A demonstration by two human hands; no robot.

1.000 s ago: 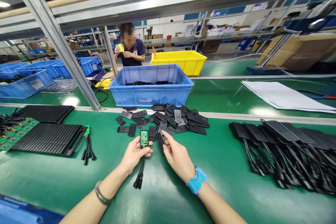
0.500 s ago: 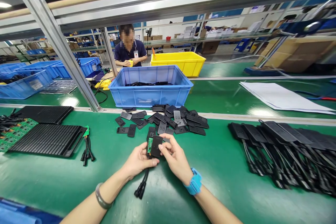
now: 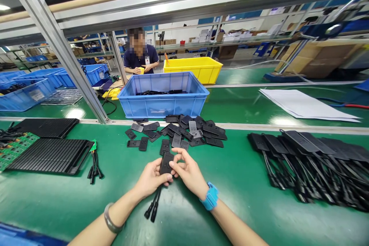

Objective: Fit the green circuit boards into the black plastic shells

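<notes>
Between my hands is a small black plastic case with its flat cover [image 3: 166, 162] lying over the front. Black cables with plugs [image 3: 152, 208] hang from its lower end. My left hand [image 3: 151, 178] grips the case from the left, thumb across the bottom. At the right edge, my right hand [image 3: 188, 171] pinches the cover between thumb and fingers. The circuit board inside is hidden under the cover. Just beyond my hands lies a pile of loose black covers [image 3: 184, 132]. One loose cover [image 3: 164, 147] sits right behind the case.
A blue bin [image 3: 163, 103] stands behind the pile, a yellow bin [image 3: 193, 70] beyond it. Cabled black units [image 3: 300, 142] lie at right. At left are black slotted racks [image 3: 52, 153], green boards [image 3: 19, 148] and one cabled board [image 3: 93, 147]. A person [image 3: 141, 55] works opposite.
The cover has moved left onto the case, and the green board that showed beside it is now hidden. My right hand has shifted slightly left with the cover.
</notes>
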